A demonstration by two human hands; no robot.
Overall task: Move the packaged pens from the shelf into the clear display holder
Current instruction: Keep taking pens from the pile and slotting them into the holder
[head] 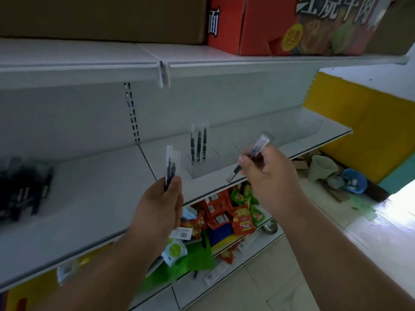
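— On the white shelf (pixel 94 198), what is the left hand doing?

— The left hand (pixel 160 207) is raised over the shelf's front edge, its fingers curled round the lower end of an upright pen pack (pixel 171 167), thumb pressed against it. The pack's clear top stands above the knuckles.

— And the right hand?

— The right hand (pixel 267 173) pinches a second pen pack (pixel 253 154) between thumb and curled fingers. That pack is tilted, its clear upper end pointing up and right, its lower end jutting out below the fingers toward the shelf's front edge.

— Where is the clear display holder?

— The clear display holder (pixel 202 163) stands on the shelf between the two hands and behind them, nearer the back panel. One pack of pens in the holder (pixel 198 143) already stands upright inside it.

— Any packs left on the shelf?

— A dark, blurred pile of pen packs (pixel 22 187) lies at the shelf's left end, well apart from both hands.

— Anything else?

— An orange carton (pixel 258 30) sits on the upper shelf, and snack packets (pixel 233 212) crowd the shelf below.
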